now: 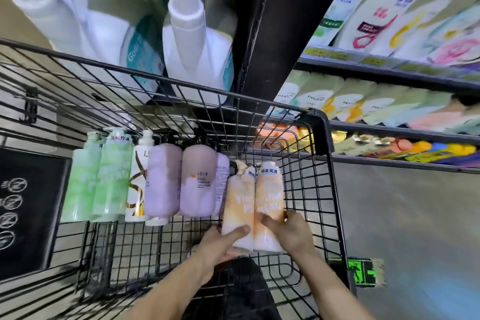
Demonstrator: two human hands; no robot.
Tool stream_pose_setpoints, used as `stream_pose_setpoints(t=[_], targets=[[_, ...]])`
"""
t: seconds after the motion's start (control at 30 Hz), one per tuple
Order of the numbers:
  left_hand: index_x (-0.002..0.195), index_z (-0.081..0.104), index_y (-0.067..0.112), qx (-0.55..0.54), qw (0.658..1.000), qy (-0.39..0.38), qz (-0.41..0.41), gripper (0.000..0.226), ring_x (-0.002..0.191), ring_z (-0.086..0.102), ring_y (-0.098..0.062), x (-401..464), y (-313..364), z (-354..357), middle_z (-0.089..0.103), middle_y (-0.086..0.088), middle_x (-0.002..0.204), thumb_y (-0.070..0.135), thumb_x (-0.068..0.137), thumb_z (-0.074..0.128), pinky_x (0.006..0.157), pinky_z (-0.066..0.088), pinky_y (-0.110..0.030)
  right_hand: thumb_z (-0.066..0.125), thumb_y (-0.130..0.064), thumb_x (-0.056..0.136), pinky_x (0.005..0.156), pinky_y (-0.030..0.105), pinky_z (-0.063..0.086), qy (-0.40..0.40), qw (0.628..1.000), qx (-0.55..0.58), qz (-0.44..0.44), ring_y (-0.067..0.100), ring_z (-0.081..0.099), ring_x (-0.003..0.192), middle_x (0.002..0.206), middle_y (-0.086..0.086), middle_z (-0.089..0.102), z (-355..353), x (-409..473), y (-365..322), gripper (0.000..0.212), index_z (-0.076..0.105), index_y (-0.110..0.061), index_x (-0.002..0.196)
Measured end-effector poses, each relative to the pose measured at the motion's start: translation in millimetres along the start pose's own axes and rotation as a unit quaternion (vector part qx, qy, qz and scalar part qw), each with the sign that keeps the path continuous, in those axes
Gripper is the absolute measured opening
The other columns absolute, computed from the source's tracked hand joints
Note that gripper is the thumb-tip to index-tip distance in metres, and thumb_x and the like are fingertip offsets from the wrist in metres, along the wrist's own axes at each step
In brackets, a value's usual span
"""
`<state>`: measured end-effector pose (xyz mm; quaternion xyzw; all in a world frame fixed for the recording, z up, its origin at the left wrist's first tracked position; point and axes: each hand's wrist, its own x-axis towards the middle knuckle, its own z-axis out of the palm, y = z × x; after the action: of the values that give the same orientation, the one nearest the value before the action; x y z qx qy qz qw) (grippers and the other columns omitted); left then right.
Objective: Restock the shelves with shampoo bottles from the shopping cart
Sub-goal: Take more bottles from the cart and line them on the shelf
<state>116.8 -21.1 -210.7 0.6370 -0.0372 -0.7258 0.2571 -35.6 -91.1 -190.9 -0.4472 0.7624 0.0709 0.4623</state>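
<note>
A black wire shopping cart (323, 135) holds a row of pump bottles lying side by side on its mesh floor. From the left there are two green bottles (100, 179), a white bottle with a gold swirl (136, 187), then two lilac bottles (181, 179) with a third partly hidden behind them. At the right end of the row lie two peach-orange shampoo bottles, touching each other along their sides.

The left hand (220, 243) grips the left orange bottle (237, 213) near its base, thumb laid across the front and fingers curled underneath. The right hand (288, 231) grips the right orange bottle (270, 202) near its base, thumb on the front and fingers wrapped round the far side. Both bottles sit low in the cart, among the others.

To the right of the cart stand dark shelves (389, 73) packed with blurred rows of pale bottles and bright packs, with yellow price tags along one edge. Beyond the cart's far side, two large white bottles (192, 41) stand beside a black upright. The floor is grey, with a green marker (363, 271) by the cart's right side.
</note>
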Motion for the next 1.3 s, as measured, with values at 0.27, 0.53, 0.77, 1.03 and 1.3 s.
stream_pose_setpoints(t=[0.27, 0.53, 0.77, 1.03, 1.3], targets=[[0.107, 0.053, 0.022, 0.048, 0.992, -0.037, 0.114, 0.052, 0.089, 0.071, -0.02, -124, 44, -3, 0.07, 0.007, 0.099, 0.033, 0.066, 0.083, 0.086, 0.055, -0.034, 0.073, -0.041, 0.079, 0.062, 0.015, 0.049, -0.017, 0.981, 0.187, -0.052, 0.012, 0.065, 0.079, 0.093, 0.0, 0.068, -62, -119, -23, 0.037, 0.062, -0.014, 0.103], [0.12, 0.049, 0.004, 0.166, 0.952, -0.102, 0.238, 0.065, 0.073, 0.064, -0.01, -222, 111, 28, 0.066, -0.005, 0.101, 0.034, 0.071, 0.079, 0.058, 0.052, -0.017, 0.075, -0.032, 0.079, 0.061, 0.018, 0.054, 0.068, 0.93, 0.333, -0.143, 0.016, 0.069, 0.082, 0.096, 0.007, 0.073, -135, -215, -38, 0.04, 0.065, -0.005, 0.107], [0.12, 0.056, 0.014, 0.22, 0.886, -0.158, 0.377, 0.088, 0.096, 0.068, -0.013, -284, 158, 92, 0.072, -0.001, 0.106, 0.049, 0.042, 0.081, 0.08, 0.052, -0.025, 0.075, -0.019, 0.079, 0.062, 0.021, 0.055, 0.132, 0.866, 0.421, -0.236, 0.008, 0.07, 0.069, 0.087, 0.004, 0.073, -207, -265, -28, 0.023, 0.067, -0.008, 0.098], [0.108, 0.06, 0.007, 0.216, 0.856, -0.185, 0.432, 0.068, 0.077, 0.071, -0.008, -332, 159, 218, 0.076, 0.003, 0.085, 0.031, 0.05, 0.085, 0.064, 0.052, -0.018, 0.072, -0.017, 0.082, 0.054, 0.01, 0.046, 0.167, 0.833, 0.411, -0.331, -0.002, 0.066, 0.062, 0.08, -0.001, 0.071, -324, -282, 30, 0.015, 0.066, -0.008, 0.092], [0.111, 0.06, 0.009, 0.152, 0.848, -0.213, 0.462, 0.092, 0.09, 0.07, -0.021, -356, 151, 338, 0.074, -0.007, 0.1, 0.039, 0.03, 0.09, 0.075, 0.056, -0.031, 0.073, -0.019, 0.081, 0.064, 0.017, 0.052, 0.189, 0.807, 0.398, -0.393, 0.015, 0.067, 0.081, 0.096, 0.009, 0.072, -434, -285, 87, 0.024, 0.067, -0.006, 0.101]])
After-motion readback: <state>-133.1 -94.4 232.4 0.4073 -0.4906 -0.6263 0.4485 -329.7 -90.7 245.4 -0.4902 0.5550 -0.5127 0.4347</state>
